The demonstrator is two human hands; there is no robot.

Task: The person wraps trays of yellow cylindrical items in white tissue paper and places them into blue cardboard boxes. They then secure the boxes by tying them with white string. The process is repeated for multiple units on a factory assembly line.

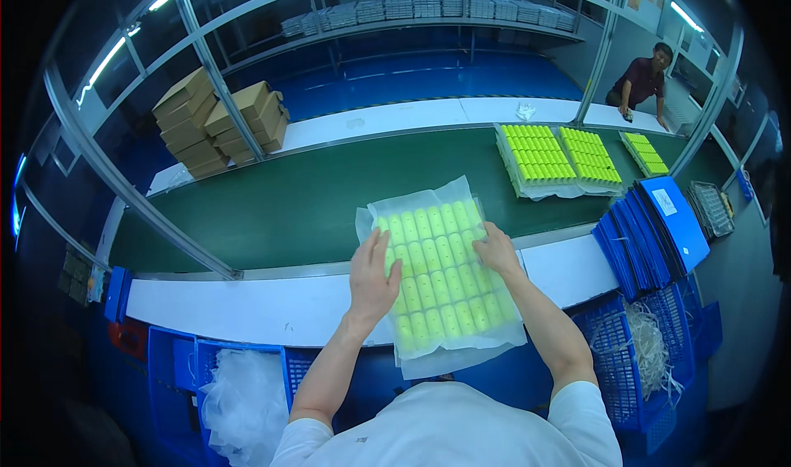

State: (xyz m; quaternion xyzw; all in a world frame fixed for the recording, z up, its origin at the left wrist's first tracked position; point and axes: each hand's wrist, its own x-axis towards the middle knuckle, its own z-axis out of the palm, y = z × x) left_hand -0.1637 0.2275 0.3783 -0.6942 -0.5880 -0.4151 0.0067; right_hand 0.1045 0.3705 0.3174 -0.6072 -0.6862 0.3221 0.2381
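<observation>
In front of me is a tray filled with rows of rounded yellow-green pieces (445,282). A translucent white sheet (457,360) reaches past the tray's near and far edges. It looks partly laid over the rows, which appear paler there. My left hand (375,273) grips the left side of the tray, its thumb over the pieces. On the opposite side my right hand (497,251) closes round the upper right edge. The tray lies across the white ledge (272,309) and the edge of the green conveyor belt (321,228); its underside is hidden.
Trays of brighter yellow-green pieces (540,156) sit on the belt at right. Blue folders (659,228) are stacked by a blue basket of white strips (651,347). A bin holds clear plastic sheets (247,401). Cardboard boxes (185,125) stand far left; another person (643,80) stands far right.
</observation>
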